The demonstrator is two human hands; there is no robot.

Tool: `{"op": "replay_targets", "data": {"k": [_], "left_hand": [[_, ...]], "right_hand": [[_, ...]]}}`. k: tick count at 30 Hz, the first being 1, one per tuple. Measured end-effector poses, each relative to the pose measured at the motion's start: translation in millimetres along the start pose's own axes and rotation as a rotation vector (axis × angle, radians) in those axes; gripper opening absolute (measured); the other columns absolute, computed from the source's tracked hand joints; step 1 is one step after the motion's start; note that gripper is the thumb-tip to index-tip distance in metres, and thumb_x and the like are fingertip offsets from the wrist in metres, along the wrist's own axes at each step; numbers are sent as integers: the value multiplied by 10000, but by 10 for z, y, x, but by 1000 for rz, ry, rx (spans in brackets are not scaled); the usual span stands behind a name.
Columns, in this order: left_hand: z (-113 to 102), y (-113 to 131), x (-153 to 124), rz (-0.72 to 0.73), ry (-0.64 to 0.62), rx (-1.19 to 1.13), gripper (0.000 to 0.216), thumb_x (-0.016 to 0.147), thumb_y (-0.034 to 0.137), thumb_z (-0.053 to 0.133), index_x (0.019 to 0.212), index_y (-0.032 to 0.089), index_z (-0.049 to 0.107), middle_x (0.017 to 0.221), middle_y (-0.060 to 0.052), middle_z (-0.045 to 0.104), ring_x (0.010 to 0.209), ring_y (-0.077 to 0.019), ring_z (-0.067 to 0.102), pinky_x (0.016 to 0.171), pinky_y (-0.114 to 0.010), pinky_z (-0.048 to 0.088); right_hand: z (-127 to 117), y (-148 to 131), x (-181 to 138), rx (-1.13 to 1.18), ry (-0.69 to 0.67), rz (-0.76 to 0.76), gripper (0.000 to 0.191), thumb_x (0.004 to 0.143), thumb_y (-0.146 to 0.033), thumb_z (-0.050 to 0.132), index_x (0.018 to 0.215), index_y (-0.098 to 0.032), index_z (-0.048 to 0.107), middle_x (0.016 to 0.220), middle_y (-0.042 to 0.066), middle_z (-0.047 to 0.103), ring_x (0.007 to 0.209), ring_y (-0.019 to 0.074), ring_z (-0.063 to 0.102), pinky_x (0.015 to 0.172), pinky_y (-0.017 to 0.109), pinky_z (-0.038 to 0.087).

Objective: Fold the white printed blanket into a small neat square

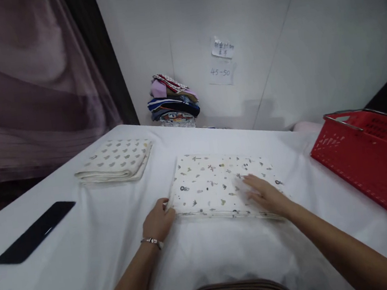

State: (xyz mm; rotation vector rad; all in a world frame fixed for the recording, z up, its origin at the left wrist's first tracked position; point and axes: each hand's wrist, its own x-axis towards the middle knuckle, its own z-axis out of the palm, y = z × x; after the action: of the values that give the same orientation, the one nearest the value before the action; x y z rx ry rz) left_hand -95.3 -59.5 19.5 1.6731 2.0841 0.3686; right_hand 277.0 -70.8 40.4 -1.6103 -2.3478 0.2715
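Holding down a folded cloth (215, 186), white with small dark prints, on the white-covered table (112, 228) straight ahead of me. Item one, my left hand (158, 222): fingers curled narrow around the cloth's near left corner, pinching its edge; a metal bracelet (152, 241) sits on the wrist. Item two, my right hand (263, 193): flat and open, palm down, fingers spread forward on the right half of the same cloth, gripping nothing. Item three, a second folded cloth (116, 160), white with grey spots, lying beyond and to the left of my left hand, well apart from the first. Item four, a flat black strip (35, 232), far to the left of my left hand, near the table edge. Item five, a red plastic basket (373, 157) with a metal handle, off to the right of my right hand, not touching the cloth. Item six, a stack of folded clothes (173, 101) against the wall, well beyond both hands, with two paper notes (221, 60) stuck on the wall to its right.
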Motion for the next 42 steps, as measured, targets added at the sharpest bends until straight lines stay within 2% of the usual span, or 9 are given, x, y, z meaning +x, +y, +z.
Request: {"op": "replay_targets", "data": {"k": [3, 6, 8, 11, 16, 21, 27, 38, 42], "left_hand": [[15, 4, -21, -9, 23, -14, 388, 778, 301, 397, 1145, 211, 481, 986, -49, 651, 888, -219, 613, 673, -289, 409], [19, 1, -42, -13, 29, -28, 392, 776, 286, 406, 1157, 212, 463, 956, -37, 647, 854, -210, 610, 666, -289, 398], [17, -4, -51, -14, 22, -38, 395, 774, 271, 409, 1162, 212, 451, 939, -29, 643, 833, -205, 605, 659, -289, 389], [10, -22, -55, -5, 3, -55, 393, 771, 253, 411, 1161, 213, 439, 951, -30, 638, 824, -199, 601, 660, -288, 383], [2, -76, -37, 31, -36, -86, 379, 775, 241, 413, 1153, 219, 435, 980, -36, 636, 822, -195, 599, 667, -288, 377], [3, -111, -36, 53, -51, -122, 402, 773, 230, 427, 1175, 228, 429, 988, -35, 637, 817, -184, 596, 660, -278, 370], [5, -136, -53, 67, -57, -153, 388, 770, 204, 428, 1156, 244, 438, 948, -11, 636, 837, -172, 594, 679, -266, 371], [-6, -145, -22, 82, -87, -110, 372, 784, 226, 420, 1155, 226, 426, 979, -35, 633, 842, -192, 593, 685, -284, 373], [-18, -144, 5, 74, -83, -104, 358, 790, 250, 417, 1146, 221, 430, 951, -31, 631, 812, -191, 596, 652, -279, 374]], "right_hand": [[209, -500, 590, 53, -155, -237, 526, 926, -471, 284, 1384, -227, 369, 1472, 35, 290, 1374, 213, 190, 1109, 408, 218], [438, -784, 1174, 53, -230, -385, 597, 922, -530, 238, 1436, -226, 257, 1511, 19, 157, 1394, 209, 86, 1129, 415, 122], [574, -794, 1508, 10, -253, -376, 640, 907, -570, 238, 1443, -218, 237, 1517, 28, 121, 1397, 224, 49, 1128, 435, 56], [721, -635, 1836, -44, -306, -195, 704, 890, -617, 194, 1449, -189, 216, 1519, 59, 92, 1396, 247, 42, 1115, 468, 32], [756, -485, 1945, -37, -337, -164, 740, 870, -657, 148, 1455, -204, 194, 1522, 51, 65, 1397, 242, 16, 1111, 454, 25], [745, -748, 2145, -35, -228, -269, 720, 876, -647, 132, 1460, -227, 163, 1526, 29, 35, 1397, 244, -6, 1109, 437, 2], [1021, -865, 2517, -71, -277, -246, 714, 877, -641, 143, 1459, -228, 166, 1523, 37, 86, 1396, 239, 47, 1103, 452, 30], [1060, -960, 2536, -94, -254, -192, 679, 891, -610, 172, 1459, -237, 158, 1525, 36, 67, 1397, 240, 40, 1102, 464, 30], [986, -988, 2485, -85, -287, -177, 699, 876, -639, 176, 1455, -247, 170, 1526, 39, 74, 1395, 254, 46, 1101, 479, 51]]}}
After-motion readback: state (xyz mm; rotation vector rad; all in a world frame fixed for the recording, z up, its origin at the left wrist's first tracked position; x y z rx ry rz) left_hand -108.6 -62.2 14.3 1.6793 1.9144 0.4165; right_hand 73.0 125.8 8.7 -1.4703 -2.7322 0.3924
